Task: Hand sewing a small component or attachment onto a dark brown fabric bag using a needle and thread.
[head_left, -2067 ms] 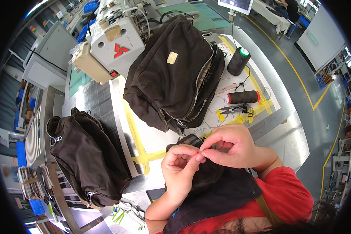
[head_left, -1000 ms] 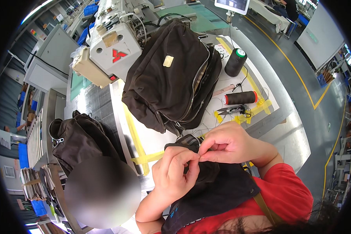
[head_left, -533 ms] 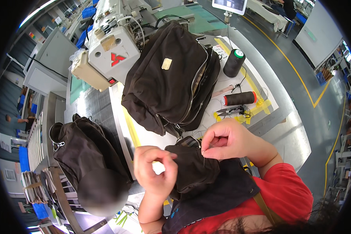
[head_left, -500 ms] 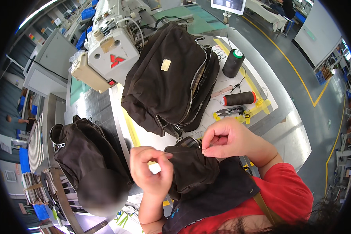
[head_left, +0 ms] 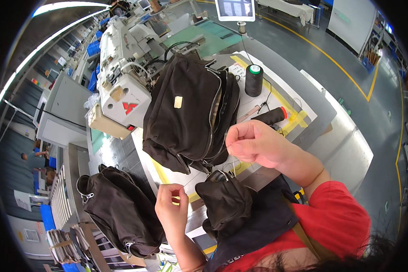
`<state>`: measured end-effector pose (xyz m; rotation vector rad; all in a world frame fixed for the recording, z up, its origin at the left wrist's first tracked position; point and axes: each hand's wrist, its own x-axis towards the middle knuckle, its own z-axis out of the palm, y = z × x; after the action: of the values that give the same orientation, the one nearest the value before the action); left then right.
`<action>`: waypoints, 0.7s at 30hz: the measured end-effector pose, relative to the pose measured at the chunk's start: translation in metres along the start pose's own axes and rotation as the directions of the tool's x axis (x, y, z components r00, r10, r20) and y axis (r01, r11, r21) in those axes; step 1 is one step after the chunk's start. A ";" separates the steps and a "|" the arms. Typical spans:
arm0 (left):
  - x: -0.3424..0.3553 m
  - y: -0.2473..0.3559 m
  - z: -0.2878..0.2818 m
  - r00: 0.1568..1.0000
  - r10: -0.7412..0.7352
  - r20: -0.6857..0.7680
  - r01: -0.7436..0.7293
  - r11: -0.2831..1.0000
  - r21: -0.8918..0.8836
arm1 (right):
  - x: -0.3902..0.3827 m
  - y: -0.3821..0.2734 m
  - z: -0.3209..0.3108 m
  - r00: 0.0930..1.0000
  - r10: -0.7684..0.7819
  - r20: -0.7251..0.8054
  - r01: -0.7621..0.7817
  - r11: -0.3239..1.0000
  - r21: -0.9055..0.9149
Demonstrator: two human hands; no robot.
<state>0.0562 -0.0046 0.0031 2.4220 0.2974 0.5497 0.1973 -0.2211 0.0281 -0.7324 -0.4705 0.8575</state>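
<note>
My right hand (head_left: pixel 256 146) is raised over the table's near edge, thumb and forefinger pinched on a thin thread (head_left: pixel 234 167) that runs down toward a small dark brown pouch (head_left: pixel 224 201). Whether a needle is also in those fingers I cannot tell. The pouch rests against my apron, its zipped top up. Left of it, my left hand (head_left: pixel 171 206) has thumb and forefinger pressed together; anything between them is too small to make out. Beyond both hands a large dark brown backpack (head_left: pixel 181 122) with open zips and a patch of cream tape stands on the table.
Behind the backpack is a white sewing machine (head_left: pixel 127 102). A black thread cone (head_left: pixel 254 81) stands at the right, near a lying dark spool (head_left: pixel 269 116). Another dark bag (head_left: pixel 122 211) sits at the left. Yellow tape (head_left: pixel 299 119) edges the white sheet.
My right hand has risen away from the pouch, with the thread stretching below it. My left hand has lowered slightly. The whole view has shifted.
</note>
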 end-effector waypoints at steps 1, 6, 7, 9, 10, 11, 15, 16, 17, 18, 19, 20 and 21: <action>0.002 0.003 -0.002 0.999 0.016 0.043 -0.017 1.000 0.010 | 0.002 0.000 -0.001 1.000 0.001 0.007 -0.001 0.999 0.051; 0.016 0.029 -0.021 0.827 0.259 -0.499 -0.218 0.966 0.140 | 0.015 0.002 0.012 0.999 0.043 0.026 -0.047 0.982 0.185; 0.017 0.034 -0.024 0.814 0.352 -0.462 -0.340 0.934 0.113 | 0.017 0.004 0.015 0.999 0.032 0.032 -0.038 0.979 0.199; 0.025 0.057 -0.026 0.801 0.535 -0.268 -0.546 0.837 0.039 | 0.021 0.006 0.028 0.992 0.097 0.083 -0.112 0.971 0.213; 0.033 0.070 -0.019 0.779 0.567 -0.268 -0.590 0.808 -0.005 | 0.022 0.006 0.033 0.986 0.132 0.098 -0.150 0.967 0.206; 0.040 0.080 -0.014 0.755 0.597 -0.269 -0.630 0.775 -0.050 | 0.023 0.007 0.035 0.987 0.123 0.105 -0.143 0.967 0.210; 0.065 0.070 -0.010 0.645 0.725 -0.241 -0.758 0.646 -0.087 | 0.026 0.007 0.041 0.966 0.120 0.230 -0.179 0.949 0.259; 0.069 0.073 -0.007 0.641 0.731 -0.234 -0.763 0.641 -0.087 | 0.027 0.006 0.042 0.967 0.127 0.222 -0.176 0.960 0.218; 0.071 0.077 -0.001 0.707 0.637 -0.306 -0.707 0.643 -0.295 | 0.028 0.004 0.042 0.968 0.135 0.214 -0.174 0.969 0.177; 0.072 0.080 0.002 0.774 0.525 -0.354 -0.632 0.602 -0.489 | 0.029 0.003 0.043 0.968 0.129 0.217 -0.169 0.969 0.179; 0.074 0.082 0.002 0.772 0.529 -0.351 -0.634 0.602 -0.486 | 0.030 0.002 0.044 0.969 0.132 0.207 -0.172 0.967 0.188; 0.077 0.084 0.002 0.769 0.559 -0.309 -0.634 0.611 -0.473 | 0.031 0.000 0.044 0.971 0.135 0.196 -0.174 0.965 0.197; 0.080 0.085 -0.001 0.764 0.587 -0.267 -0.637 0.620 -0.459 | 0.033 -0.001 0.044 0.972 0.130 0.198 -0.169 0.965 0.198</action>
<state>0.1325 -0.0426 0.0818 1.8959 -0.6263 0.9050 0.1890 -0.1779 0.0609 -0.4967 -0.4818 1.1066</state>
